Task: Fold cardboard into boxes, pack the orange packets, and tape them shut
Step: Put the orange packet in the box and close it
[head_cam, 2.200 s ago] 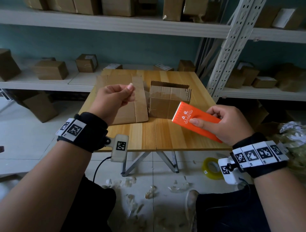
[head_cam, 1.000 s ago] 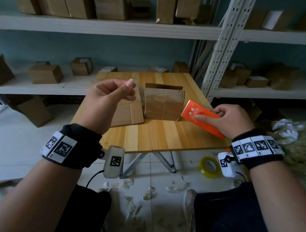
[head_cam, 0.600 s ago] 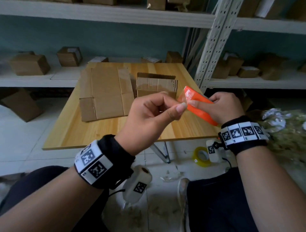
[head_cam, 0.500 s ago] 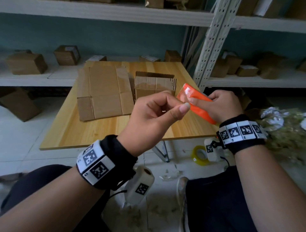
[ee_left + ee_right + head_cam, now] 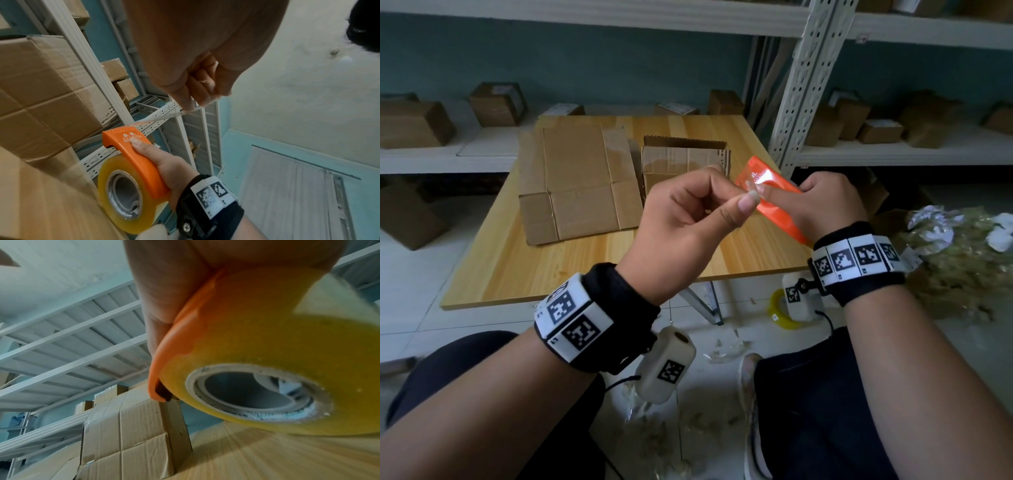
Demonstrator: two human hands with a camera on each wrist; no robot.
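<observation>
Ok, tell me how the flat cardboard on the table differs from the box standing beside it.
The flat cardboard lies unfolded on the table, creases showing; the box is folded up and stands upright. The flat cardboard sits to the left and covers more tabletop; the box stands right of it with its top open. The box's front looks glossy, perhaps taped; the flat cardboard mostly looks bare. Both are plain brown corrugated cardboard.

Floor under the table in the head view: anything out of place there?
Yes. A yellow tape roll lies on the floor beside the table leg, and torn scraps of clear film litter the tiles.
</observation>
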